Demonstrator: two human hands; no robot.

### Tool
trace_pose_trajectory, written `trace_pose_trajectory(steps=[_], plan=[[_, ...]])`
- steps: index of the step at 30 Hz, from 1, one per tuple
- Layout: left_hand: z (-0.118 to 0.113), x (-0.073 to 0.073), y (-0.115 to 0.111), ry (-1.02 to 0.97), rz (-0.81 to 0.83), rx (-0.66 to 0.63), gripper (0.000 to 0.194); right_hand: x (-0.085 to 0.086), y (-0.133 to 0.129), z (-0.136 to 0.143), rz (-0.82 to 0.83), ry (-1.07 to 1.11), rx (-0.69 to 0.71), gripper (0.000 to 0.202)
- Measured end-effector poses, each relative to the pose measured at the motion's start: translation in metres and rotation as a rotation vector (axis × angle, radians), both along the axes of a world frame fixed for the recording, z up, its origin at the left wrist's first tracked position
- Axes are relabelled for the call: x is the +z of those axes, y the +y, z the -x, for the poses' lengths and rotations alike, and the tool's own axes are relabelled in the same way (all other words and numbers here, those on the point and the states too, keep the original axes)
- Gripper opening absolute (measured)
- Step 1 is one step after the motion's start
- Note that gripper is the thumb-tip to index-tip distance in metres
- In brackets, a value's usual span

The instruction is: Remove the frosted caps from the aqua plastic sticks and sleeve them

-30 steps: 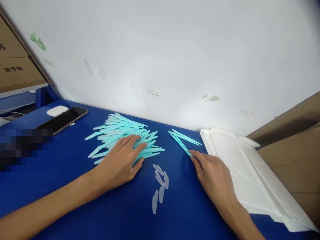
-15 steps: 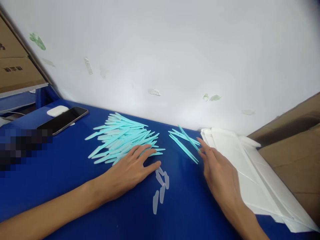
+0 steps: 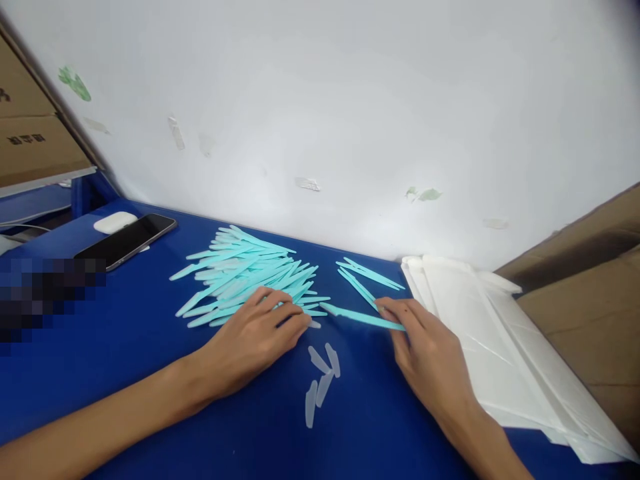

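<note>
My right hand (image 3: 425,340) pinches a turquoise eyebrow razor (image 3: 363,317) by its handle end. The razor's head points left toward my left hand. My left hand (image 3: 265,323) is closed, thumb and fingers pinching a small translucent blade cap (image 3: 315,325) whose end shows past the fingertips. Behind the left fingers spreads a heap of turquoise razors (image 3: 240,273). Several loose translucent caps (image 3: 311,404) lie on the blue table in front, between the hands. A few turquoise razors (image 3: 373,273) lie apart near the wall, just beyond my right hand.
White flat packaging sheets (image 3: 480,320) are stacked to the right, beside a cardboard box (image 3: 590,313). At the left back of the blue table (image 3: 225,433) lie a phone (image 3: 133,240) and a white case (image 3: 115,222). A white wall (image 3: 320,120) rises behind.
My right hand has moved down toward me, turning the razor so its head points left. My left thumb has closed on a cap and drawn it slightly up and left.
</note>
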State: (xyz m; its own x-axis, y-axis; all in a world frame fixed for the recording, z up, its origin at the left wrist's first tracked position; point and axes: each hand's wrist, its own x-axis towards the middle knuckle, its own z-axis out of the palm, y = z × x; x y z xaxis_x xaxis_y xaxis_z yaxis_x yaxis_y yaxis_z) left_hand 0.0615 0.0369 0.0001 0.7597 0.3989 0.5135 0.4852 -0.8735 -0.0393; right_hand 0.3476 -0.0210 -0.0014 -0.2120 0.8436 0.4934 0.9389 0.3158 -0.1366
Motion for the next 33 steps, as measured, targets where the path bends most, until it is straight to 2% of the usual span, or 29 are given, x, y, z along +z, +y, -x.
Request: trace_pose_trajectory(steps=[3,8,11,14,18,21,24,26,29,33], plan=[[0.004,-0.001,0.007,-0.196,0.135,0.048,0.017,-0.002,-0.002,0.000,-0.002,-0.035,0.057,0.038],[0.005,-0.004,0.012,-0.305,0.148,0.085,0.035,-0.003,-0.002,0.003,-0.010,-0.010,0.009,0.033],[0.004,-0.003,0.007,-0.328,0.198,0.089,0.027,0.001,-0.003,0.007,0.064,0.069,0.004,0.030],[0.002,0.000,0.003,-0.346,0.245,0.088,0.018,0.006,-0.005,0.014,0.174,0.081,0.091,0.026],[0.001,0.003,0.005,-0.384,0.211,0.068,0.013,0.006,-0.008,0.026,0.295,-0.070,0.146,0.029],[0.001,0.002,0.007,-0.423,0.197,0.064,0.015,0.003,-0.008,0.029,0.295,-0.164,0.122,0.021],[0.001,0.001,0.005,-0.489,0.297,0.072,0.017,0.002,-0.006,0.025,0.267,-0.148,0.085,0.017],[0.001,0.001,0.003,-0.523,0.384,0.121,0.014,0.001,-0.004,0.019,0.259,-0.103,0.064,0.017],[0.000,0.001,0.002,-0.573,0.489,0.197,0.010,0.001,-0.003,0.011,0.275,-0.047,0.039,0.018],[-0.001,0.003,0.002,-0.613,0.604,0.226,0.011,0.002,-0.003,0.006,0.318,-0.007,0.038,0.018]])
